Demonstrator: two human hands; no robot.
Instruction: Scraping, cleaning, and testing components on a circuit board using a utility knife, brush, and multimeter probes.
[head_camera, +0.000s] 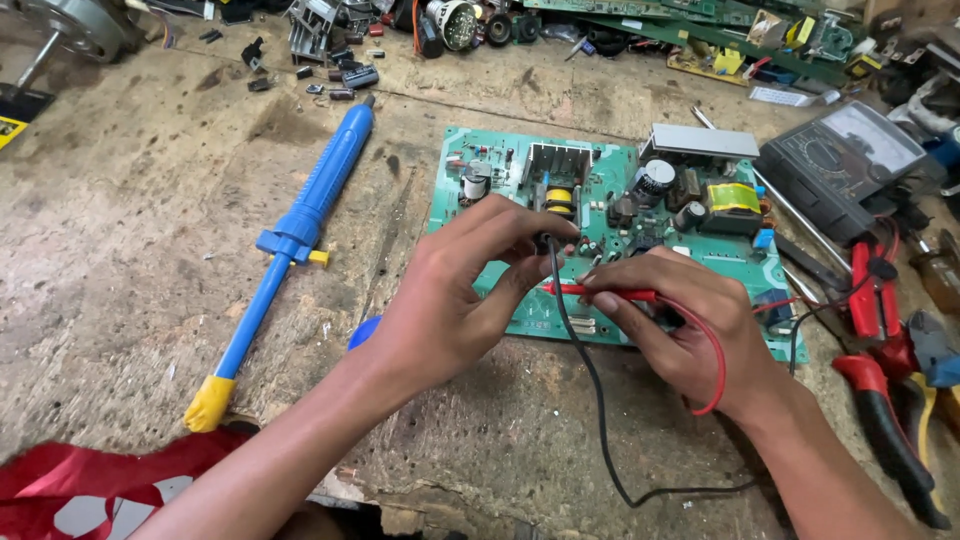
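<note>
Desoldering pump (290, 240), blue with a yellow tip, idle at far left on the worn wooden bench (120, 250). Left hand (440, 300) pinched shut on the black probe (545, 243), tip down on the green circuit board (600, 190) mid-bench. Right hand (680, 320) clamped on the red probe (600, 291), lying almost flat. Best to keep both tips steady and apart on separate joints, leads clear. Contact points hidden under fingers; analog multimeter (850, 160) dial unreadable; red-handled pliers (880, 380) cut off at right.

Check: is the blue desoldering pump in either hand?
No. The blue desoldering pump lies on the bench left of the left hand; the right hand holds a red probe.
</note>
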